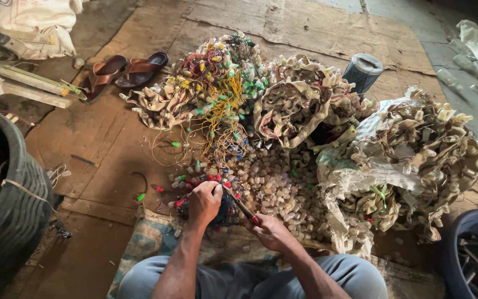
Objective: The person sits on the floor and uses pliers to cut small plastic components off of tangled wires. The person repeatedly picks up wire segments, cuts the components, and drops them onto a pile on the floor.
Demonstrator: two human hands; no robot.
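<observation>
The left hand [204, 202] is clamped over a dark tangled bundle of thin wires with small red caps [217, 207], pressing it onto the cardboard floor sheet [112, 149] just in front of the knees. The right hand [272, 231] is closed around the red handle of a slim metal tool [240, 205], whose tip slants up and left into the bundle beside the left thumb. The two hands sit near each other, joined only through tool and bundle.

The bundle looks light, limp and springy, likely to slide and unravel unless pinned from above; its knotted middle seems the firmest place to grip, since loose strands would pull free. The small caps look brittle.

Both forearms reach forward from the grey trousers [338, 277], the left wrist bent down, the right one angled inward.

Just beyond the bundle lies a heap of pale translucent plastic caps [278, 188]. Further beyond it stand a mass of yellow, green and red wired sockets [217, 88] and beige strips studded with sockets [416, 144]. Far left of the bundle is a black rubber tyre [12, 205]; up and left, brown sandals [125, 71]; up and right, a blue-grey tin [362, 72].
</observation>
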